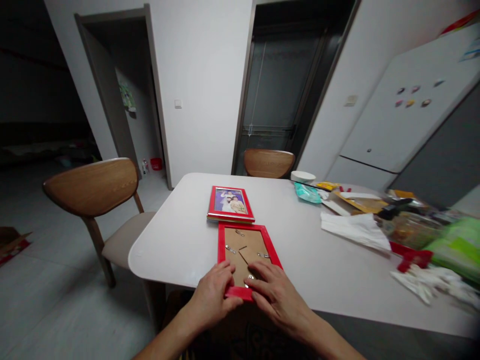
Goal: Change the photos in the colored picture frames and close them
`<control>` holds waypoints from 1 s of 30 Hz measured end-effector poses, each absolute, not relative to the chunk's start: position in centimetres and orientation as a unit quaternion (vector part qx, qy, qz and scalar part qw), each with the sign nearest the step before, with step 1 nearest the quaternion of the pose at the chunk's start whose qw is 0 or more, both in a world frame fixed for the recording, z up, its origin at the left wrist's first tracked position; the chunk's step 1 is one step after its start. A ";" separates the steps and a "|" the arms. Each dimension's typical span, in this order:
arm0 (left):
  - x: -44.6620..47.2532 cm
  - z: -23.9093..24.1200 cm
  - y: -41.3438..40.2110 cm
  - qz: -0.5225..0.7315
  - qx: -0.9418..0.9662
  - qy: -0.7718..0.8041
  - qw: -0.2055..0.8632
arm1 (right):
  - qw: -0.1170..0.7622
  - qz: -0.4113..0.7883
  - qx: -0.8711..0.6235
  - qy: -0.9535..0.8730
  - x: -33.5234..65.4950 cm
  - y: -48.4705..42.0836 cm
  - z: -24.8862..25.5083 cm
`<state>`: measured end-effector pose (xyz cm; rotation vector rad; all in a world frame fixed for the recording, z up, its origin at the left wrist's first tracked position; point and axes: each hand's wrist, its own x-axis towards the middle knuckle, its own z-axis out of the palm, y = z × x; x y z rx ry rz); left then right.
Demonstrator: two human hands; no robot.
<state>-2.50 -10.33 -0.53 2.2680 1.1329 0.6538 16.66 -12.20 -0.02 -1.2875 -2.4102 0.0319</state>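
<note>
Pressing flat with left hand (212,295) and right hand (275,295), neither closed around anything, on near end of face-down frame (243,245). Backing seemingly in; clips (263,255) just beyond fingertips perhaps still to fasten.

My left hand (212,295) and right hand (275,295) cover the near edge of the face-down red frame (247,245), hiding part of its backing. Far right of that frame, a green shape (459,247) and a white heap (431,282) blur out at the picture's edge. I cannot make out the photo (230,201) just beyond it, which is too small to read.
</note>
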 end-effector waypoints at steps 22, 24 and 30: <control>-3.0 -0.8 -9.8 0.247 0.845 0.394 0.263 | 0.177 0.043 -0.442 -0.879 16.7 -12.2 0.5; -3.1 -0.9 -9.8 0.247 0.844 0.394 0.265 | 0.182 0.054 -0.443 -0.876 16.8 -12.2 0.5; -3.1 -1.4 -9.8 0.250 0.842 0.400 0.261 | 0.231 0.081 -0.485 -0.839 16.1 -9.5 -0.1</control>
